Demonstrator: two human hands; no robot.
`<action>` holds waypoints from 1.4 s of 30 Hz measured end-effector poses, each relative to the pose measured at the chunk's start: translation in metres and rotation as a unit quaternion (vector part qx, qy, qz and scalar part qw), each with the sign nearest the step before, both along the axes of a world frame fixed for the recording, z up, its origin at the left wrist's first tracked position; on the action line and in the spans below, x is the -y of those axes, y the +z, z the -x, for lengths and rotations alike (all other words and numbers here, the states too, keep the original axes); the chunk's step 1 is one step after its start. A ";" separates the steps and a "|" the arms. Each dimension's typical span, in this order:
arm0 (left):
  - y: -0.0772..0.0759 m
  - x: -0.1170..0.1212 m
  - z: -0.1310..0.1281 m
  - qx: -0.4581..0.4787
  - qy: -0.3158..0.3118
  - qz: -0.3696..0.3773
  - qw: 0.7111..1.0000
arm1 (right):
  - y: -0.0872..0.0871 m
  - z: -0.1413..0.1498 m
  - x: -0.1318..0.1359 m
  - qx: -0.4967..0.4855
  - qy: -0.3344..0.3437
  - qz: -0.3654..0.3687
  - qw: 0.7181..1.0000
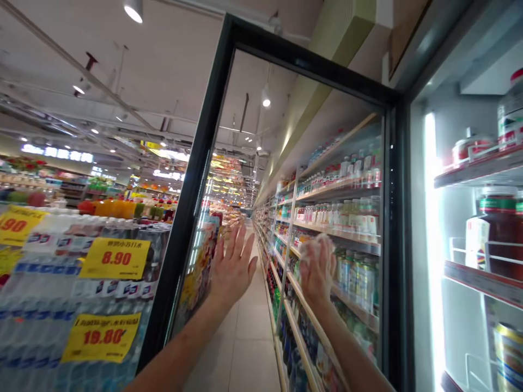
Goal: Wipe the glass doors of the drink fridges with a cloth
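Note:
In front of me a glass cooler door [206, 136] with a black frame stands swung out. My left hand [232, 267] is raised at the glass with its fingers spread, and nothing is in it. Whether its palm touches the pane I cannot tell. Farther right, my right hand [316, 277] is closed on a crumpled whitish cloth [322, 244] at the glass. The hand and cloth are a little blurred, and the fingers partly cover the cloth.
Cooler shelves [482, 169] with bottles and cans stand open at the right, beside a bright light strip [435, 245]. Stacked bottled water [36, 294] with yellow price signs [115, 258] is on the left. A tiled aisle [249, 348] and more shelves show in the glass.

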State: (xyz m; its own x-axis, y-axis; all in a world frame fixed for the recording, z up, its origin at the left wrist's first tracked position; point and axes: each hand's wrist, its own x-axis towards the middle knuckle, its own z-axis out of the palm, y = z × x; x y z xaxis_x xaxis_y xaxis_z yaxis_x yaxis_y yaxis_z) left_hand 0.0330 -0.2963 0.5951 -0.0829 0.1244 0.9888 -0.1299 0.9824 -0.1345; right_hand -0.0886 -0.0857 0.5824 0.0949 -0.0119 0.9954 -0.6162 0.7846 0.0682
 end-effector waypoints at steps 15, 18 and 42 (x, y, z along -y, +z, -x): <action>-0.001 0.006 0.006 -0.004 -0.001 0.012 1.000 | -0.005 -0.011 0.013 -0.001 -0.006 -0.094 0.996; -0.001 0.006 0.005 -0.008 -0.013 0.011 1.000 | -0.003 0.001 -0.010 0.058 -0.025 0.139 0.988; 0.022 0.062 -0.060 -0.080 -0.089 0.074 0.990 | 0.136 -0.067 0.115 -0.052 0.041 -0.131 0.989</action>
State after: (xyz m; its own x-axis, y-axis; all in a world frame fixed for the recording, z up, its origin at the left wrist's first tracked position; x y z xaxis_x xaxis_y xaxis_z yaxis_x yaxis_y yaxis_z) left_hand 0.0934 -0.3583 0.6172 0.1100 0.2676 0.9572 0.0126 0.9626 -0.2706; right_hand -0.0217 -0.2011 0.7184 0.2080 -0.2560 0.9440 -0.6564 0.6790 0.3288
